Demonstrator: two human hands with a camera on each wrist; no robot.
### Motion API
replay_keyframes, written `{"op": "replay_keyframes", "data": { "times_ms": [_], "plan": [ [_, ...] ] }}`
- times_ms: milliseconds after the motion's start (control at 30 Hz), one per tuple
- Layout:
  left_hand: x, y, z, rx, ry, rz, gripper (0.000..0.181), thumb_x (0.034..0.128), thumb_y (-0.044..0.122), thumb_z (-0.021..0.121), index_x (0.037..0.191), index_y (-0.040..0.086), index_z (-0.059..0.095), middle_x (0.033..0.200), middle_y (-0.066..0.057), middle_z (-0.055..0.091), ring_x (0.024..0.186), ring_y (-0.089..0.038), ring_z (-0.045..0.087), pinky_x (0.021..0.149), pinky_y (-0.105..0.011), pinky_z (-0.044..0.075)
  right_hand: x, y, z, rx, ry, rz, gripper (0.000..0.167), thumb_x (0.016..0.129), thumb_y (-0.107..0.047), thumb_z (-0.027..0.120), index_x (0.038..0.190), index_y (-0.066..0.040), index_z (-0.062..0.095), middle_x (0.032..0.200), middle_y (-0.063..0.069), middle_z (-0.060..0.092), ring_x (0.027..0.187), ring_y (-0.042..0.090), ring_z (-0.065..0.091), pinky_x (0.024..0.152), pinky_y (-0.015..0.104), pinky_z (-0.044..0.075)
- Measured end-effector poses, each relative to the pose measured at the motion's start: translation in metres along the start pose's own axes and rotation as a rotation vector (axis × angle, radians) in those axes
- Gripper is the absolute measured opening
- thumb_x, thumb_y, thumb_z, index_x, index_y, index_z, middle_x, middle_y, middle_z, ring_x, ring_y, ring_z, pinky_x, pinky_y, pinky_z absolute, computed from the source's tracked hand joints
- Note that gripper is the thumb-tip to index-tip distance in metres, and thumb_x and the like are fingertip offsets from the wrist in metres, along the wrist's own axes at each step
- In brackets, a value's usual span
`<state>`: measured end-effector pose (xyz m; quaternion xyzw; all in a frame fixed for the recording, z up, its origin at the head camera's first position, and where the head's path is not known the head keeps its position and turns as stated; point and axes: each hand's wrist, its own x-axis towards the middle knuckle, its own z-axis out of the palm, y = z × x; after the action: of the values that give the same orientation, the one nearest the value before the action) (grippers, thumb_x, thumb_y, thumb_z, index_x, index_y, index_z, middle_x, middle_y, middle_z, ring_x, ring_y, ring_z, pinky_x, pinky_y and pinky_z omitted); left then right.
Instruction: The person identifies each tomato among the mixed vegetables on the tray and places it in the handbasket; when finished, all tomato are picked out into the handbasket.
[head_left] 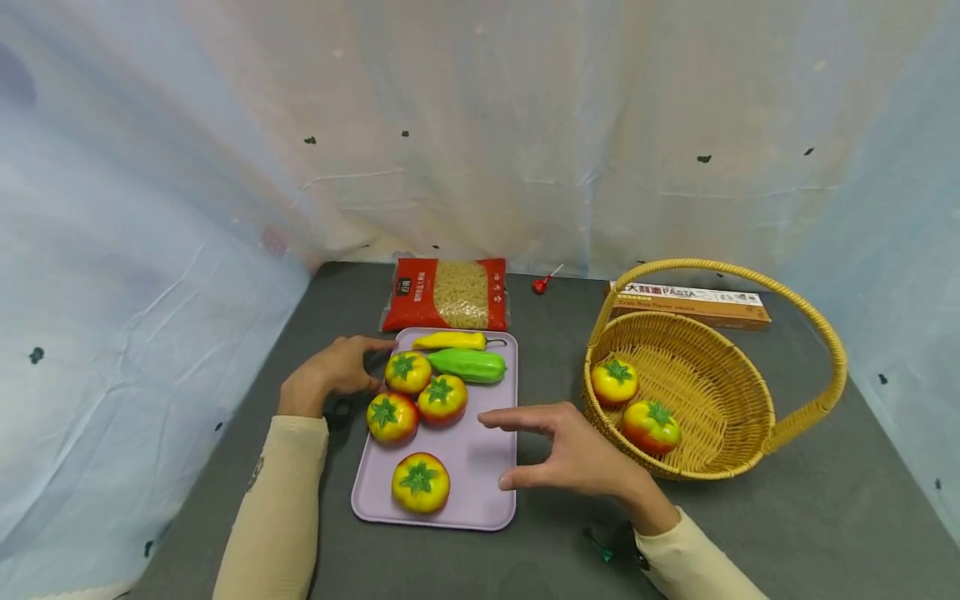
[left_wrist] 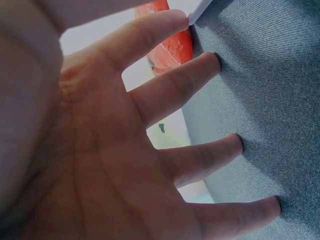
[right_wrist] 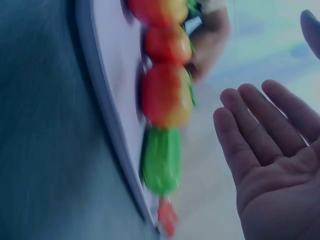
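Note:
A light purple tray (head_left: 487, 500) holds several red-yellow persimmons (head_left: 421, 483) with green leafy tops, a yellow chili pepper (head_left: 450, 340) and a short green cucumber-like vegetable (head_left: 468, 365). At the tray's left rim is my left hand (head_left: 337, 371); its spread, fairly straight fingers (left_wrist: 180, 85) reach down to the cloth in the left wrist view, one fingertip at the rim. My right hand (head_left: 573, 450) hovers over the tray's right edge, thumb and fingers apart, palm (right_wrist: 285, 195) bare. Two more persimmons (head_left: 651, 427) lie inside a wicker basket (head_left: 753, 400).
A red pasta bag (head_left: 420, 296) lies behind the tray, with a red lollipop (head_left: 540, 286) to its right. A pasta box (head_left: 720, 307) sits behind the basket, whose tall handle (head_left: 832, 358) arches up. Pale curtains (head_left: 525, 125) enclose the dark grey table (head_left: 555, 533).

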<state>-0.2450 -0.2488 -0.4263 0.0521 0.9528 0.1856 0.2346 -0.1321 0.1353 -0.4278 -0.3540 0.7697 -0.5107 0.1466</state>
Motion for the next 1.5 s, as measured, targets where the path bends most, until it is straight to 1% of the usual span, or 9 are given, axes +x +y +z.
{"op": "replay_keyframes", "data": {
  "times_ms": [100,300,433,500,700,867,1133,1333,1500],
  "plan": [
    [0.0,0.001,0.0,-0.001,0.001,-0.006,0.084,0.0918,0.029,0.09,0.166,0.026,0.05,0.166,-0.03,0.045,0.147,-0.053,0.042,0.118,-0.081,0.037,0.02,0.002,0.015,0.014,-0.054,-0.036,0.063,0.09,-0.033,0.093,0.148,-0.031,0.07,0.147,-0.014,0.071,0.136,0.02,0.069,0.114,0.052,0.057],
    [0.001,0.0,0.0,0.002,0.004,0.005,0.084,0.0916,0.029,0.09,0.166,0.026,0.051,0.165,-0.031,0.046,0.146,-0.054,0.043,0.117,-0.081,0.037,0.047,0.006,0.041,0.01,-0.147,-0.059,0.062,0.092,-0.035,0.091,0.149,-0.025,0.069,0.148,-0.009,0.071,0.138,0.006,0.064,0.119,0.032,0.051],
    [0.0,-0.003,0.0,0.011,0.004,0.03,0.083,0.0923,0.029,0.089,0.166,0.025,0.051,0.165,-0.031,0.046,0.147,-0.054,0.044,0.118,-0.08,0.038,0.053,0.008,0.053,-0.041,-0.194,-0.076,0.061,0.093,-0.035,0.091,0.147,-0.019,0.07,0.145,-0.005,0.074,0.134,0.003,0.065,0.118,0.03,0.051],
    [-0.002,-0.004,-0.001,0.009,0.002,0.031,0.083,0.0928,0.029,0.089,0.166,0.025,0.051,0.166,-0.032,0.046,0.147,-0.055,0.044,0.117,-0.081,0.038,0.055,0.009,0.057,-0.075,-0.214,-0.091,0.06,0.093,-0.035,0.091,0.147,-0.017,0.07,0.143,-0.007,0.074,0.131,0.002,0.066,0.116,0.029,0.053],
    [-0.004,-0.007,-0.001,0.016,0.003,0.035,0.081,0.0942,0.029,0.087,0.166,0.025,0.05,0.165,-0.033,0.046,0.146,-0.054,0.046,0.116,-0.079,0.04,0.056,0.009,0.067,-0.121,-0.257,-0.099,0.064,0.093,-0.031,0.091,0.151,-0.019,0.066,0.15,-0.01,0.069,0.134,-0.003,0.062,0.117,0.024,0.05],
    [-0.004,-0.007,-0.001,0.015,0.001,0.041,0.081,0.0939,0.028,0.087,0.166,0.023,0.05,0.165,-0.033,0.046,0.144,-0.055,0.046,0.116,-0.079,0.041,0.057,0.01,0.075,-0.144,-0.235,-0.099,0.066,0.092,-0.03,0.092,0.152,-0.019,0.065,0.152,-0.009,0.067,0.136,-0.002,0.059,0.12,0.023,0.047],
    [-0.004,-0.005,-0.001,0.021,-0.001,0.039,0.081,0.0939,0.027,0.087,0.166,0.023,0.051,0.164,-0.034,0.046,0.145,-0.055,0.045,0.117,-0.079,0.039,0.057,0.011,0.086,-0.201,-0.165,-0.107,0.062,0.094,-0.027,0.09,0.15,-0.019,0.065,0.149,-0.009,0.068,0.13,-0.004,0.06,0.117,0.022,0.048],
    [-0.002,-0.002,-0.002,0.012,-0.008,0.037,0.081,0.094,0.028,0.087,0.166,0.024,0.05,0.165,-0.034,0.044,0.144,-0.056,0.044,0.116,-0.081,0.038,0.057,0.013,0.085,-0.25,-0.152,-0.127,0.062,0.096,-0.024,0.086,0.153,-0.021,0.062,0.152,-0.009,0.065,0.133,-0.001,0.059,0.118,0.025,0.049],
    [-0.001,0.0,-0.003,0.012,-0.009,0.044,0.081,0.0941,0.028,0.087,0.166,0.023,0.05,0.165,-0.034,0.044,0.144,-0.056,0.045,0.116,-0.08,0.039,0.056,0.013,0.085,-0.239,-0.159,-0.129,0.064,0.097,-0.028,0.086,0.155,-0.021,0.06,0.155,-0.008,0.064,0.136,0.0,0.059,0.12,0.026,0.048]
  ]
}}
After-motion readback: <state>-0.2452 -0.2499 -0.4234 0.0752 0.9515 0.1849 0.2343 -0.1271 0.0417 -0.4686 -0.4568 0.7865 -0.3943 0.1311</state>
